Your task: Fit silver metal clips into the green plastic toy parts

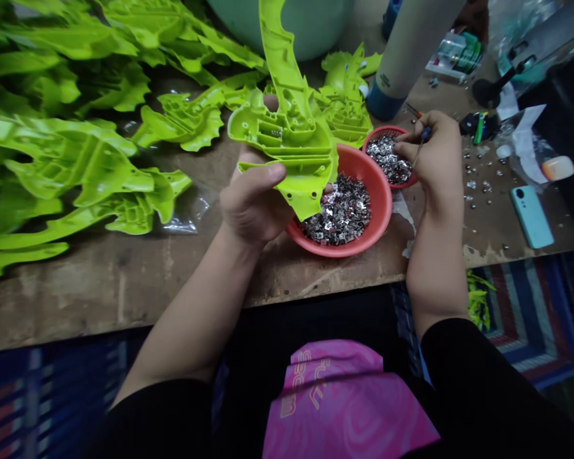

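My left hand (258, 197) grips a bright green plastic shell half (287, 137), its ribbed inner side facing up, over a red bowl (381, 213). Small stamped metal pieces (342, 213) fill that bowl. My right hand (433, 143) is at a smaller red basket (369, 135) of shiny metal bits (387, 156), thumb and fingertips close together at its right rim. A thin-shafted tool with a blue part, apparently a screwdriver (425, 134), is tucked in this hand. Whether the fingertips also pinch a metal bit I cannot tell.
Many green shell parts (71, 153) are heaped on the left of the wooden table (100, 287). A grey post (404, 57) rises behind the small basket. At right lie a light-blue phone (532, 217), loose metal bits and a black stand (488, 92).
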`<state>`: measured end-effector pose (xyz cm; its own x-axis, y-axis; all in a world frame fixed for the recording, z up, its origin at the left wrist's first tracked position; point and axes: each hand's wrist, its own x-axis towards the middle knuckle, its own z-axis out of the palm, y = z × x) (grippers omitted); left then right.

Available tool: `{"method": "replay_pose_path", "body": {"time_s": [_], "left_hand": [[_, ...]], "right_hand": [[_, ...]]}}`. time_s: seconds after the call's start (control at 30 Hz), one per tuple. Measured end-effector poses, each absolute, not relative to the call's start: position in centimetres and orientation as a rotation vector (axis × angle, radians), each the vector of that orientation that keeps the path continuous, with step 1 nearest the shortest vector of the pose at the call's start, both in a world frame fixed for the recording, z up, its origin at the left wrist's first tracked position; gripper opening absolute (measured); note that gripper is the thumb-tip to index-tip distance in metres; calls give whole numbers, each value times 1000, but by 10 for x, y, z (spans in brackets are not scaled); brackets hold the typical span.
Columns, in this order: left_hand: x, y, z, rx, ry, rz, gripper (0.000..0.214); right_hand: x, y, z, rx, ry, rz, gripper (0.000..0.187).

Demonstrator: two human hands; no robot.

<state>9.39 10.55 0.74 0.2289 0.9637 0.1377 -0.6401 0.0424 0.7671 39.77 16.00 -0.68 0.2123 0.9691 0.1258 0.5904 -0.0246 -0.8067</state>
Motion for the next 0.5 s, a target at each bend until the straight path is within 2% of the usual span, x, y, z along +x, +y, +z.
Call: {"method": "replay_pose_path", "body": {"time_s": [0.1, 0.37, 0.5], "left_hand": [[96, 105, 8, 817, 462, 1281, 77], [97, 105, 1, 823, 495, 1089, 96], [94, 104, -1, 871, 502, 1003, 100]], "right_hand": [[394, 154, 1, -1688, -1508, 625, 53], [340, 131, 17, -1362, -1440, 654, 49], [324, 130, 8, -1064, -1472, 628, 61]]}}
